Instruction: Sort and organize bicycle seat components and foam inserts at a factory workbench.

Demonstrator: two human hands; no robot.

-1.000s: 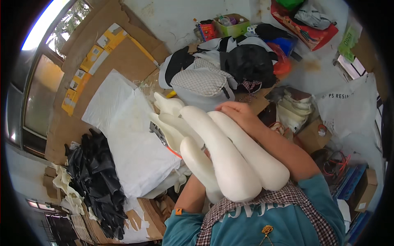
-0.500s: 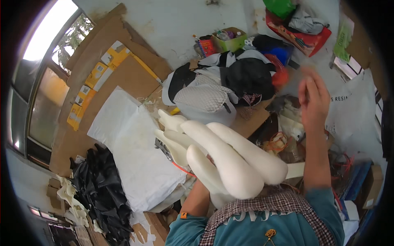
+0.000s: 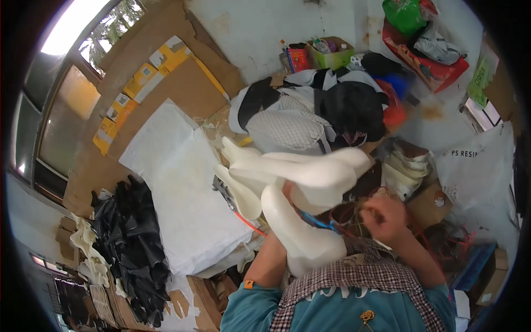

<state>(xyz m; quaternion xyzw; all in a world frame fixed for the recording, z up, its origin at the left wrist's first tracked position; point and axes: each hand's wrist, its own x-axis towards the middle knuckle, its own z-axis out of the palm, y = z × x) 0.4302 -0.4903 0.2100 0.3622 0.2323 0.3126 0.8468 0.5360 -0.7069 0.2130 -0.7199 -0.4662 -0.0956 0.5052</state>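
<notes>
Several cream-white, smooth, foot-shaped forms [image 3: 310, 171] are bunched in front of my body, one [image 3: 296, 229] standing nearest my chest. My left hand [image 3: 287, 190] is mostly hidden among them; its forearm passes behind the nearest form and a bit of skin shows between them, gripping the bunch. My right hand [image 3: 384, 214] is to the right of the forms with its fingers curled in, somewhat blurred; thin strands show beside it, but what it holds I cannot make out. A blue strip [image 3: 318, 221] runs between the forms and my right hand.
A white sheet [image 3: 171, 182] covers the work surface at left, beside a dark metal tool [image 3: 223, 192] with an orange-red cord [image 3: 249, 222]. Black sheeting [image 3: 130, 249] is piled at far left. Grey and black fabric items [image 3: 293, 119] are heaped behind. A plastic bag [image 3: 406, 166] holds cream pieces.
My right hand has come down from its raised place at upper right to beside the forms, its fingers now curled. The far forms have swung to lie more sideways, and the blue strip shows.
</notes>
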